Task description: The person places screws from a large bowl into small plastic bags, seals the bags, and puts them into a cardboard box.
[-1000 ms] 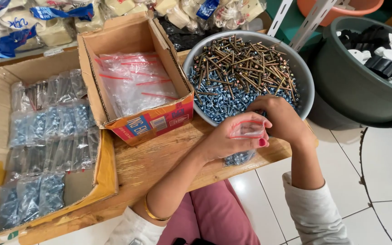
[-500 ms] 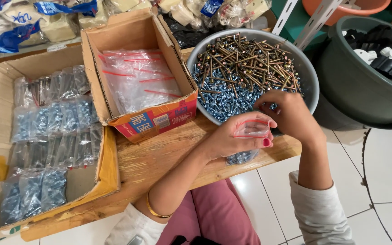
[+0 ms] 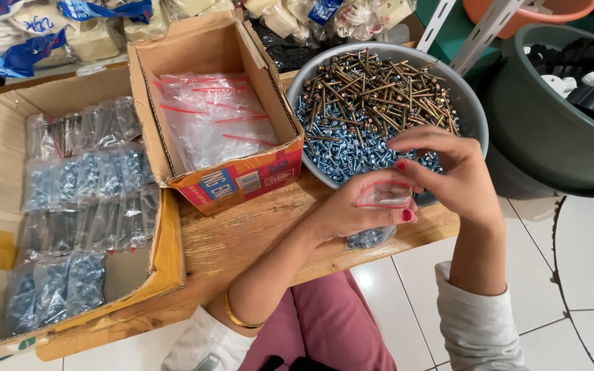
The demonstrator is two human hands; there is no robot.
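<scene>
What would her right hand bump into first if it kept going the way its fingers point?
Probably the small clear bag held open in the left hand; the right hand hangs just above its mouth, though depth is unclear.

A small cardboard box stands on the wooden counter, holding a pile of empty clear bags with red strips. To its left lies a wide, shallow carton lined with rows of filled bags. Along the far edge sit packets of pale plastic parts, some with blue labels. At the right, a dark green tub holds black and white pieces. White floor tiles spread below.
</scene>
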